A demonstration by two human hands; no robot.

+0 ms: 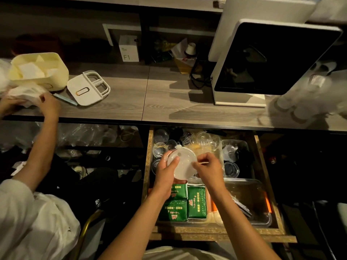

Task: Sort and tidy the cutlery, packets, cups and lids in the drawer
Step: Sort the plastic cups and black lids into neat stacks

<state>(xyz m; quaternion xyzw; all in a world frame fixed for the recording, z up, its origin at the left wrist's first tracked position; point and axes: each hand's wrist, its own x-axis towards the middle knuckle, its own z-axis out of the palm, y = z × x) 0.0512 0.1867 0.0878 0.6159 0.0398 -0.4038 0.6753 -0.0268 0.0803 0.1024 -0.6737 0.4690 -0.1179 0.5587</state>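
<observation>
Left hand (165, 177) is gripping the lid (181, 163) | right hand (207, 168) is pinching its rim | lid is hovering over the drawer (148, 156) | I am keeping it level, aiming toward the cups (160, 150).

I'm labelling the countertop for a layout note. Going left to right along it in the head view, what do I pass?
Cream plastic divided box → white rectangular lid with gold label frame → white-framed dark screen terminal.

Stacked cups (304, 98) (far right) blurred; green packets' (197, 201) print illegible.
</observation>
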